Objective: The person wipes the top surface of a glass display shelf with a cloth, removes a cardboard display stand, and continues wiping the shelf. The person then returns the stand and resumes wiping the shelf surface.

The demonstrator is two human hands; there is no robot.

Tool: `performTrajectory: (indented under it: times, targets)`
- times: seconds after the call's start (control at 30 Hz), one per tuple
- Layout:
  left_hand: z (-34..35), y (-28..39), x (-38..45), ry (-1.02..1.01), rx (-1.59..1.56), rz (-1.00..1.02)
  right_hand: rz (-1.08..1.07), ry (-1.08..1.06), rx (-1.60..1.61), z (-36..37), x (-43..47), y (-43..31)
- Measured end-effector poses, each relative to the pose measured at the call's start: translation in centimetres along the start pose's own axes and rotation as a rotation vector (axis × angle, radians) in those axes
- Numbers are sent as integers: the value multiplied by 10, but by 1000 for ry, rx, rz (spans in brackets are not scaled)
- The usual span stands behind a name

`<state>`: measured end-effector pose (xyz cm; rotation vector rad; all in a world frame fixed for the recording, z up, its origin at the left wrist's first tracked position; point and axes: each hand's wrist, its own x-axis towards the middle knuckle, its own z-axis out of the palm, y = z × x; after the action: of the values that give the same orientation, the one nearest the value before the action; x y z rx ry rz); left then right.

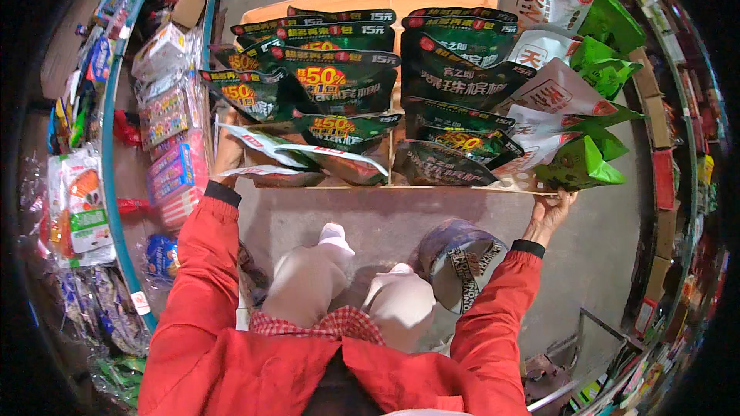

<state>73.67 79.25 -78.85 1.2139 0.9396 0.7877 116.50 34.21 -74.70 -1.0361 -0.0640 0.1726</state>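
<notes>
A light wooden divided display box [324,2] spans the space before me, held out above the floor. My left hand [230,147] grips its left end, with fingers partly hidden by packets. At the near right corner, my right hand [553,212] holds the lower edge. Rows of dark green snack pouches [347,84] bearing writing stand in both halves, leaning at various angles. White pouches [543,3] and bright green pouches [584,164] line the right end, several jutting over the side. White-topped packets [341,157] lie tilted at the near left, close to my left hand.
Teal-edged shelving [110,144] with boxed and bagged goods [173,176] stands close on the left. Another stocked shelf [659,127] curves along the right. A round patterned container [462,257] sits on the floor beside my legs [312,277]. A thin dark frame [601,323] is at lower right.
</notes>
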Motion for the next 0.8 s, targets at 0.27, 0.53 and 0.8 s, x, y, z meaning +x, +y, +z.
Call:
performTrajectory:
  times: [0.27, 0.53, 0.8]
  targets:
    - [16, -104, 10, -38, 37, -58, 46, 14, -117, -39, 36, 81]
    - [47, -113, -5, -129, -170, -37, 50, 13, -178, -37, 49, 66]
    - [51, -132, 0, -157, -239, -121, 67, -10, -218, -52, 59, 55]
